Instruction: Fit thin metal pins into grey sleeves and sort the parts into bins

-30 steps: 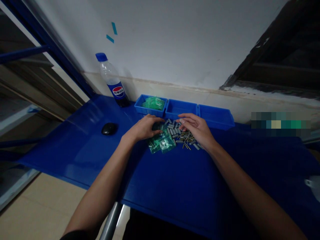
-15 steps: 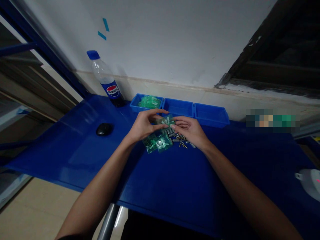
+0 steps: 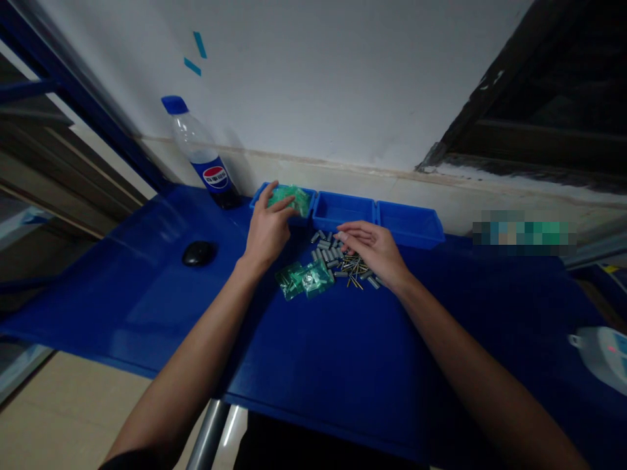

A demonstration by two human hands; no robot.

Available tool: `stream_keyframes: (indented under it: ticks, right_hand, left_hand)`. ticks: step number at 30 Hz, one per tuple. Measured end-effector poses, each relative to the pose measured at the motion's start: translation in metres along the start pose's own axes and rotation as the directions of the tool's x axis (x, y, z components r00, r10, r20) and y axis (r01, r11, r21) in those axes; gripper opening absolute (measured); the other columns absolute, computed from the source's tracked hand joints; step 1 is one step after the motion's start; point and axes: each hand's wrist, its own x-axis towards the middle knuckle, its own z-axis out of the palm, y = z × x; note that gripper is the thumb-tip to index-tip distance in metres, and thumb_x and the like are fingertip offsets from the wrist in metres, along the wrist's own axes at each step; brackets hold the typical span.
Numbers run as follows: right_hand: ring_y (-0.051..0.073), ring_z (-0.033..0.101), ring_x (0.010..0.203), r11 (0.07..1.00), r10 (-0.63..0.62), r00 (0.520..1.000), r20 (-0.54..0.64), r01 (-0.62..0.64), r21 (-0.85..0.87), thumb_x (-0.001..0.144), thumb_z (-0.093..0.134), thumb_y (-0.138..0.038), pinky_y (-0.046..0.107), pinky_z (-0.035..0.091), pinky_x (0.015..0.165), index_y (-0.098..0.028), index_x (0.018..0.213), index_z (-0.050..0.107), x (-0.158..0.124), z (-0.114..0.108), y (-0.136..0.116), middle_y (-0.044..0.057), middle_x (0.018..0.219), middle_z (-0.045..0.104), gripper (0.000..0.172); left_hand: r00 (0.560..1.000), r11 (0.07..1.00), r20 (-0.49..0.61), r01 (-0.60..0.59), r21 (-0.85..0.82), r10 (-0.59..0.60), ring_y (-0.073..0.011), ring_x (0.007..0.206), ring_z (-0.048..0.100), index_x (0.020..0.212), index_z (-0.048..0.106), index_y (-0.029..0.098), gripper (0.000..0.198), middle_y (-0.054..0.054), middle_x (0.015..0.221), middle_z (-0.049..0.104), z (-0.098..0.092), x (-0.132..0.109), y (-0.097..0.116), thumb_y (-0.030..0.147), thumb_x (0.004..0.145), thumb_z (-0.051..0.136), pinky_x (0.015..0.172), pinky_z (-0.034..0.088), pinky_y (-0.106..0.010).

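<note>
Fingers apart, my left hand (image 3: pixel 269 228) is over the front of the left blue bin, which holds a heap of green plastic bags (image 3: pixel 295 198). My right hand (image 3: pixel 375 248) hovers above loose grey cylinders (image 3: pixel 329 253) and thin brass-coloured pins (image 3: pixel 355 266); its thumb and fingertips are pressed together, and what they hold, if anything, is too small to make out. Filled green bags (image 3: pixel 313 279) with small parts inside lie on the blue table just left of the pins.
Two more blue bins, a middle one (image 3: pixel 345 210) and a right one (image 3: pixel 410 224), stand along the wall. A cola bottle (image 3: pixel 208 160) and a black mouse (image 3: pixel 198 253) are at the left. A grey-white device (image 3: pixel 601 358) sits at the right edge.
My left hand has let go of the green bag held between both hands and moved up-left to the bin. That bag no longer shows between them. The view has shifted slightly.
</note>
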Motion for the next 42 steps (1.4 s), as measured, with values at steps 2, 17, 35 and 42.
stream_keyframes:
  ticks: [2, 17, 35, 42]
  right_hand:
    - [0.022, 0.076, 0.077, 1.000, 0.005, 1.000, 0.001, -0.005, -0.003, 0.087, 0.079, -0.036, 0.040, 0.060, 0.073, -0.025, 0.100, 0.078, 0.000, 0.000, 0.000, 0.007, 0.095, 0.083, 0.016]
    - [0.022, 0.075, 0.077, 1.000, -0.007, 1.000, -0.008, 0.007, -0.005, 0.089, 0.076, -0.040, 0.041, 0.059, 0.070, -0.025, 0.101, 0.077, 0.002, -0.008, -0.005, 0.009, 0.100, 0.083, 0.019]
    - [0.022, 0.076, 0.078, 1.000, -0.002, 1.000, 0.012, 0.002, -0.010, 0.087, 0.078, -0.039, 0.040, 0.060, 0.071, -0.025, 0.101, 0.077, 0.002, -0.004, -0.002, 0.008, 0.096, 0.082, 0.020]
    - [0.020, 0.073, 0.067, 0.999, 0.028, 0.993, 0.113, -0.027, -0.017, 0.077, 0.087, -0.044, 0.038, 0.061, 0.066, -0.023, 0.102, 0.077, -0.003, 0.000, -0.003, 0.004, 0.082, 0.079, 0.034]
  left_hand:
    - [0.998, 0.993, 0.015, 0.065, 0.098, -0.066, -0.0391, 0.158, 0.036, 0.106, 0.081, 0.021, 0.035, -0.010, 0.137, 0.073, 0.004, -0.003, -0.001, 0.007, 0.094, 0.051, 0.124, 0.040, -0.064]
    - [0.775, 0.964, 0.607, -0.011, -0.264, 0.175, -0.0265, 0.097, 0.069, 0.119, 0.072, 0.018, 0.064, -0.009, 0.107, 0.072, -0.031, -0.002, 0.019, 0.058, 0.073, 0.091, 0.085, 0.055, -0.038]
    - [0.729, 0.725, 0.679, 0.422, -0.544, 0.085, -0.0153, 0.076, 0.068, 0.112, 0.070, 0.014, 0.027, -0.005, 0.088, 0.073, -0.035, -0.005, 0.019, 0.031, 0.091, 0.073, 0.068, 0.053, -0.027]
    - [0.874, 0.599, 0.485, 0.399, -0.695, -0.019, -0.0151, 0.083, 0.070, 0.102, 0.070, 0.012, 0.023, -0.008, 0.096, 0.075, -0.028, -0.005, 0.041, 0.032, 0.091, 0.075, 0.073, 0.057, -0.026]
